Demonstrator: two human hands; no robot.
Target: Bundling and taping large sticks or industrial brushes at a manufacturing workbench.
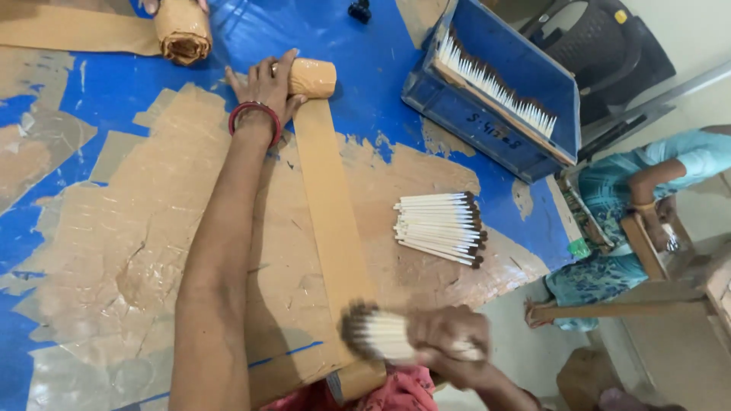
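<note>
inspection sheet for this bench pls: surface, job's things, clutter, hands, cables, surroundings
Surface: blue table patched with worn brown tape.
Job's things: brown paper strip unrolled from a roll; bundle of white sticks with dark tips; loose pile of the same sticks.
Clutter: second paper roll at the far edge; blue bin holding a row of sticks.
Hands: left hand rests on the roll; right hand grips the bundle, blurred.
Cables: nothing seen.
Surroundings: seated person at right; dark chair behind the bin.
</note>
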